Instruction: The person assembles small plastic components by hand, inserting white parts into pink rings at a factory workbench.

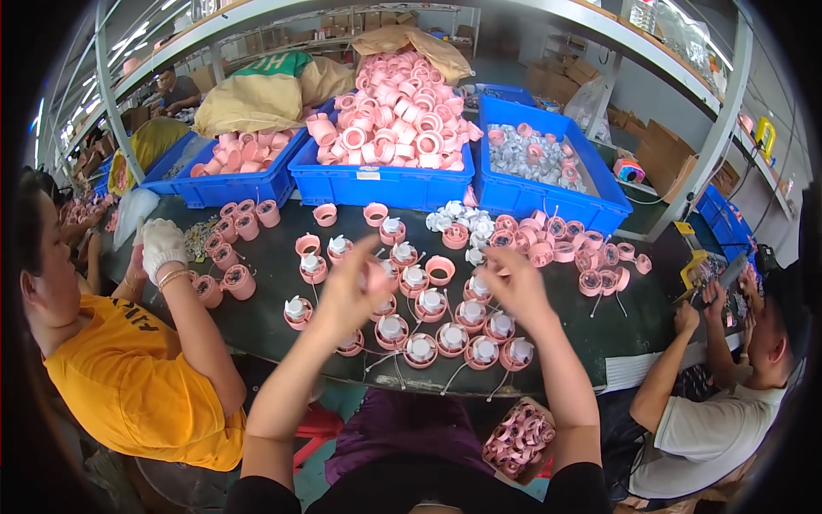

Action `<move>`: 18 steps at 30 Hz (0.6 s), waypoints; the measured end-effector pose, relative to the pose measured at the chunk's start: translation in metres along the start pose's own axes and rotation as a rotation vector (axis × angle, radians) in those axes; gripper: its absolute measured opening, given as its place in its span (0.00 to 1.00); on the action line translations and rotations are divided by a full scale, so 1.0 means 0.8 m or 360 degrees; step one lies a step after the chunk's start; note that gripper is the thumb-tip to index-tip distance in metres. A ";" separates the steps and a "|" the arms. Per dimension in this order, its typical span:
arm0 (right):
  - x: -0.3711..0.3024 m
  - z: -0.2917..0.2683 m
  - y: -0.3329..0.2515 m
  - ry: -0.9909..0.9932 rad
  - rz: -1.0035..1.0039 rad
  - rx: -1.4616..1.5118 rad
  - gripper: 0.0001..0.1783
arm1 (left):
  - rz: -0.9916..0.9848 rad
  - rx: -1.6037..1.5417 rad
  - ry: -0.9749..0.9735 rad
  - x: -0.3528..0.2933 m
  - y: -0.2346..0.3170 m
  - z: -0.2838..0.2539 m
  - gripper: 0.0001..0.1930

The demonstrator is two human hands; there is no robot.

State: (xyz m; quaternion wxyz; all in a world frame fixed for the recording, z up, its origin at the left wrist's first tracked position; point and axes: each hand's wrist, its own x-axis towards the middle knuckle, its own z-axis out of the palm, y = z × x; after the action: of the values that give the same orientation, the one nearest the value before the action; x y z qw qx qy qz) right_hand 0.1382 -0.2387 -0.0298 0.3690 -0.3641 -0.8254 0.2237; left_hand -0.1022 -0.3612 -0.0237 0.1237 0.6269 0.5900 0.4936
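Observation:
My left hand (349,295) is above the left part of a cluster of pink housings, blurred, with its fingers curled around a pink ring-shaped part (377,277). To its right, my right hand (516,284) hovers over the cluster's right side, fingers bent and apart, close to a white-topped housing (476,288); nothing clear shows in its grasp. Between and below both hands stand several pink round housings with white caps (419,349), some trailing thin cables. Bare pink rings (440,270) stand among them. A small heap of white caps (462,221) lies beyond.
Blue bins line the back: one heaped with pink rings (402,111), another with white parts (535,154). More pink housings (565,240) lie right on the dark table (257,317). Co-workers sit left (141,368) and right (719,428). A box of pink parts (520,439) is below the edge.

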 end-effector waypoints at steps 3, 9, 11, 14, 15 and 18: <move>0.031 0.000 0.083 0.0144 0.0023 -0.0670 0.22 | 0.0081 0.1283 0.0373 0.043 -0.082 -0.047 0.26; 0.027 0.021 0.121 -0.0065 0.0152 -0.0587 0.24 | -0.0707 0.1643 -0.0206 0.087 -0.203 -0.061 0.24; 0.027 0.024 0.097 -0.0174 0.0190 -0.0476 0.24 | -0.0701 0.1698 -0.0443 0.079 -0.279 -0.080 0.24; 0.004 -0.002 0.105 -0.0196 0.0199 -0.0462 0.29 | -0.0877 0.1635 -0.0379 0.101 -0.206 -0.057 0.24; -0.001 -0.006 0.103 -0.0226 0.0185 -0.0449 0.31 | -0.0864 0.1729 -0.0311 0.096 -0.199 -0.065 0.24; -0.014 -0.014 0.094 -0.0216 0.0147 -0.0420 0.32 | -0.1087 0.1766 -0.0163 0.085 -0.185 -0.097 0.23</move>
State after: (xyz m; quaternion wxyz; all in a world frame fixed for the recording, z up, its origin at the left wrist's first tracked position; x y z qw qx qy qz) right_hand 0.1847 -0.1985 -0.0753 0.2507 -0.4311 -0.8530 0.1540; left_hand -0.2652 -0.2954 -0.0631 -0.0403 0.3977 0.9164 0.0181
